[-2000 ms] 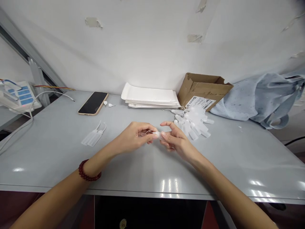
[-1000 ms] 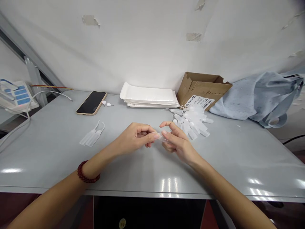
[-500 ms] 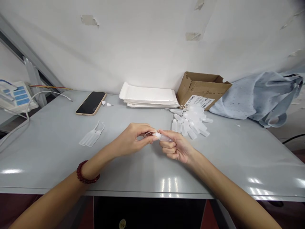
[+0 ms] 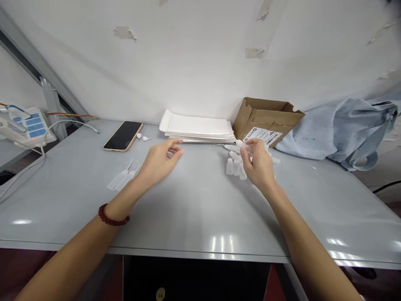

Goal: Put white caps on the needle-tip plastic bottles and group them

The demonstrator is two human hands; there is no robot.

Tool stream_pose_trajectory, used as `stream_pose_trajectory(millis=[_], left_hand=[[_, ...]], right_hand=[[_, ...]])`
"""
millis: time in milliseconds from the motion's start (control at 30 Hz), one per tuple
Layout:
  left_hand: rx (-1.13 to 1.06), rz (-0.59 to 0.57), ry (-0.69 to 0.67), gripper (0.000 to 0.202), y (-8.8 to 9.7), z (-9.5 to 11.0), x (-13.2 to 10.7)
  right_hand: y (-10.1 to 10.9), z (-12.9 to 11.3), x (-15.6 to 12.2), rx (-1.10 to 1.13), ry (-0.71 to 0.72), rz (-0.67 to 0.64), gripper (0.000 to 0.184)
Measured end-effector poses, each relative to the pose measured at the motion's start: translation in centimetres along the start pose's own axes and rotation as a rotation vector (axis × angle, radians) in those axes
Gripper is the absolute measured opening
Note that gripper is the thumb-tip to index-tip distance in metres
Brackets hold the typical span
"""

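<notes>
My left hand (image 4: 159, 162) hovers over the left-centre of the table, thumb and fingers apart, with nothing visible between them. Just left of its wrist lie a few translucent squeeze bottles with thin curved nozzles (image 4: 120, 179), partly hidden by the forearm. On the right, my right hand (image 4: 259, 165) reaches over a pile of similar small bottles (image 4: 234, 167). Its thumb and fingertips pinch one squeeze bottle (image 4: 240, 143), whose white top points left. The hand covers much of the pile.
Behind the hands, a stack of white envelopes (image 4: 199, 125) lies against the wall. A cardboard box (image 4: 269, 119) and a light blue cloth bag (image 4: 335, 129) stand at the right. A phone (image 4: 123, 136), two small white tips (image 4: 145, 138) and a white cable (image 4: 44, 146) are left.
My hands have parted from the bottle they held together at the centre. The left hand moved left and opened; the right moved right and up to the pile and pinches a bottle there.
</notes>
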State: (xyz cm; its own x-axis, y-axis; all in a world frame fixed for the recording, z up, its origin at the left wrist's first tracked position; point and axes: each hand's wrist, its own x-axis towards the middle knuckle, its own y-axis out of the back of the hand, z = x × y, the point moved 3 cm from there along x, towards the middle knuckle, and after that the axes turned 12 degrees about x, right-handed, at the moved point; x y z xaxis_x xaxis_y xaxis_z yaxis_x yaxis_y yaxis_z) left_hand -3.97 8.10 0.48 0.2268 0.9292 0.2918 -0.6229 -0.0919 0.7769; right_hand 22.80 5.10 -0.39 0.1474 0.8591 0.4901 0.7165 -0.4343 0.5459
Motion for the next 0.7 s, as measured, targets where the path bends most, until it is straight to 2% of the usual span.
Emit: stream_pose_trajectory(millis=[100,200,267,467,700], left_hand=[[0.199,0.105,0.066,0.028,1.6,-2.3,1.2],[0.471,0.092,0.14,0.028,2.8,-5.0,2.2],[0.632,0.056,0.166,0.034,3.5,-6.5,2.7],[0.706,-0.024,0.158,0.039,4.5,-9.1,3.4],[0.693,-0.235,0.06,0.059,3.0,-10.7,4.0]], right_hand=[[0.0,1.2,1.0,-0.296,0.182,0.055,0.018],[-0.2,0.6,0.9,-0.418,0.334,0.084,0.022],[-0.2,-0.4,0.4,-0.394,0.416,0.12,0.023],[-0.6,-2.3,-1.0,-0.202,0.567,0.054,0.017],[-2.2,-2.4,-1.9,-0.084,0.607,-0.044,0.014]])
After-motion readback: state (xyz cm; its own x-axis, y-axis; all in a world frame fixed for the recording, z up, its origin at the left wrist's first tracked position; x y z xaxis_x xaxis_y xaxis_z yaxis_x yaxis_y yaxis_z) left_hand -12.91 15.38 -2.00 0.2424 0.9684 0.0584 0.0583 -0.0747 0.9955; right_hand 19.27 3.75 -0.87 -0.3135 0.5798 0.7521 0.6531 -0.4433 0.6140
